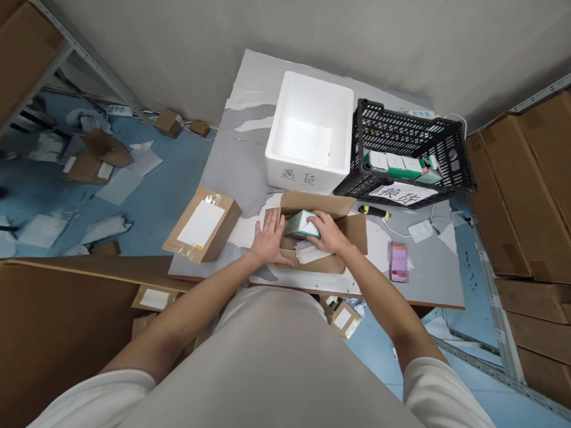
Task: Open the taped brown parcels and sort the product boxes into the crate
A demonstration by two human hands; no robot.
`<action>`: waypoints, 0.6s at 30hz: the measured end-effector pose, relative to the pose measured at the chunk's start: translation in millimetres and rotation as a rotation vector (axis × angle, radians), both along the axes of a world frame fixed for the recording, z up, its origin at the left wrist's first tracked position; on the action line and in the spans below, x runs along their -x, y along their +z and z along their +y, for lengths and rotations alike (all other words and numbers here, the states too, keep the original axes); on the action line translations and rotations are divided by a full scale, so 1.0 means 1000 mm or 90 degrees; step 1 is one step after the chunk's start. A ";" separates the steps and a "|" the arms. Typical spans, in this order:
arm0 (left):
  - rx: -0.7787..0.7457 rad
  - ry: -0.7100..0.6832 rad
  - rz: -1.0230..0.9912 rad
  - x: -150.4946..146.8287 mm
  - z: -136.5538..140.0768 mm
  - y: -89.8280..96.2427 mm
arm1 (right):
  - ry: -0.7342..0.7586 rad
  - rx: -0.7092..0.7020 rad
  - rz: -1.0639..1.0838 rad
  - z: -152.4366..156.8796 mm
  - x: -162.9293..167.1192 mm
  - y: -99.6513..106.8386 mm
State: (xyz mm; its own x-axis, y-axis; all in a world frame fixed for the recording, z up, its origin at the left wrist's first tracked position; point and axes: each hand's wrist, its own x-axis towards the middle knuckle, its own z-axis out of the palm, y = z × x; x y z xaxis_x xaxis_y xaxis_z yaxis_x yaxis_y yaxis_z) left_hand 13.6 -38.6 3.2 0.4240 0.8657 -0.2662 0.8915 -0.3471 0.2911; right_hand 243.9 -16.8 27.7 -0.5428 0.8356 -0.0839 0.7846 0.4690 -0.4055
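Note:
An opened cardboard box [312, 262] stands near the table's front edge with its flaps folded out. My left hand [268, 240] lies with spread fingers on the box's left side. Inside the box, a small green and white carton [294, 226] is gripped by my right hand [327, 232], whose fingers curl over its right end. Whitish paper or wrapping [307, 251] sits below the carton, partly under my right hand. The bottom of the box is mostly hidden.
A white foam box [306, 171] and a black crate [412, 128] holding several green and white cartons stand behind. A taped parcel [204, 226] lies left. A yellow-black cutter [374, 211] and a phone [399, 262] lie right. Cardboard boxes fill the shelf [514, 186] at right.

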 end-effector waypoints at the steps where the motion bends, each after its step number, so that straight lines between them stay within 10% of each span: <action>1: -0.001 0.002 0.002 0.000 -0.001 0.001 | 0.006 0.001 -0.003 0.004 0.004 0.003; 5: -0.008 0.017 0.014 -0.003 -0.002 0.002 | 0.022 -0.032 -0.011 0.016 0.010 0.030; 13: -0.004 0.089 0.022 -0.004 0.061 0.015 | -0.092 -0.336 0.128 -0.021 -0.035 0.154; 18: -0.078 0.154 -0.201 -0.003 0.033 0.038 | -0.252 -0.431 0.271 -0.077 -0.063 0.137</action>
